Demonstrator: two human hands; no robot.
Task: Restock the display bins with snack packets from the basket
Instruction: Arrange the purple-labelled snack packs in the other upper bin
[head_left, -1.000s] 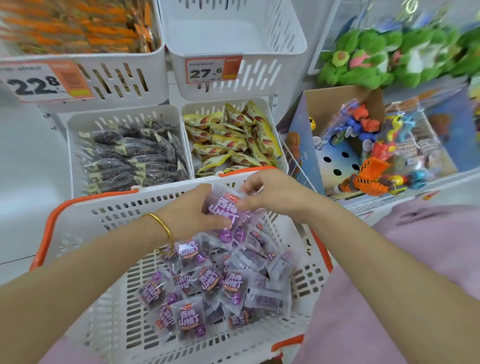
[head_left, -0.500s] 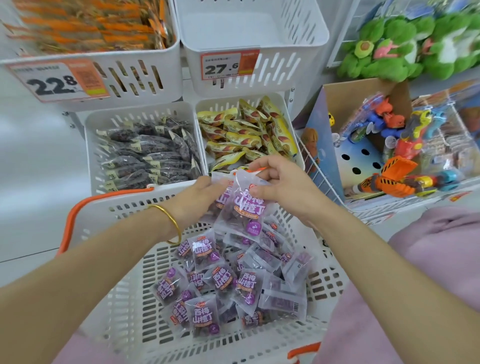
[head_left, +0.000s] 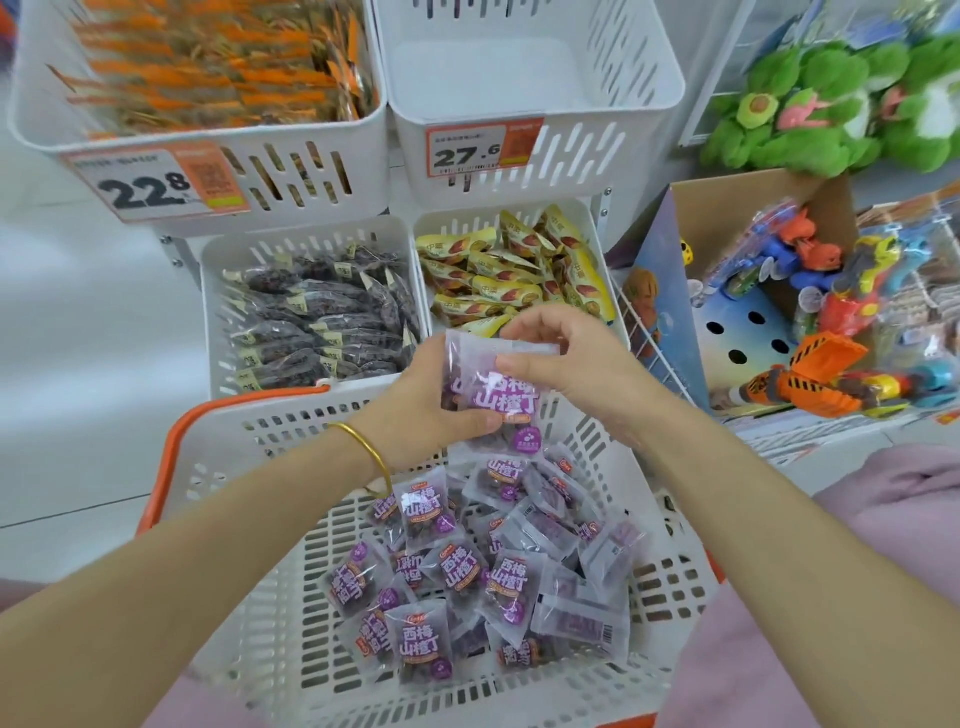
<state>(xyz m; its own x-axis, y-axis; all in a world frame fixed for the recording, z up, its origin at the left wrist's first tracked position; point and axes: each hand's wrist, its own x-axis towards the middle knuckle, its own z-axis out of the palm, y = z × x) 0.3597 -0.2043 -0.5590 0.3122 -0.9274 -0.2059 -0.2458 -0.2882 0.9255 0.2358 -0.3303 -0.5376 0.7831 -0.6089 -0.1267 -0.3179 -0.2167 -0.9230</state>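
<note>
At frame centre, above the far rim of the white basket (head_left: 249, 415), my left hand (head_left: 421, 410) and right hand (head_left: 571, 364) both have fingers pinched on a small stack of purple snack packets (head_left: 498, 395). They look light, soft and slippery, so I'd grip the flat sealed edges on the way to the empty bin (head_left: 535, 78) at upper centre.

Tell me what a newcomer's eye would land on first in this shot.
At centre frame, the left hand and right hand hold a bunch of purple packets just above the white basket, where many loose packets lie in a heap. Behind, the upper right bin with the 27.6 tag shows no packets inside. Bright green plush toys sit at the top right.
</note>
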